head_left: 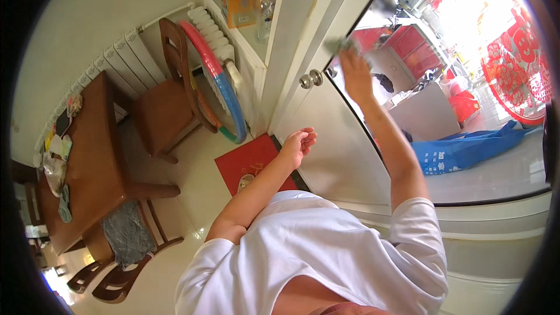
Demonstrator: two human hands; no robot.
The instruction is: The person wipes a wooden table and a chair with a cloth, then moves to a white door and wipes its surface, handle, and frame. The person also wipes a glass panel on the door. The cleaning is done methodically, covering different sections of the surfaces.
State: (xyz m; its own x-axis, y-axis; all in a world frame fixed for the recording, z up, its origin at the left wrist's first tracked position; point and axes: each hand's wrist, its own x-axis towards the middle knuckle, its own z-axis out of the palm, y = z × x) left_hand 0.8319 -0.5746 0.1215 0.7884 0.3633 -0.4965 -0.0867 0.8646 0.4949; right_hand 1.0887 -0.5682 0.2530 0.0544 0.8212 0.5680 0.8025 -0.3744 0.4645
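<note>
My right hand (357, 76) is raised to the white door (326, 157), near the edge of its glass pane. Under the fingers lies a grey-green cloth (343, 46), pressed at the edge of the glass; the fingers partly hide it. A round metal door knob (311, 79) sticks out to the left, just below that hand. My left hand (300, 147) hangs in front of the lower door panel, holding nothing, its fingers loosely bent and the palm partly showing.
A red mat (245, 160) lies on the floor by the door. On the left stand a wooden table (93, 146), chairs and a radiator. A coloured hoop (213, 67) leans by a shelf with glass bottles. Beyond the glass are a blue bag (466, 150) and red window decorations.
</note>
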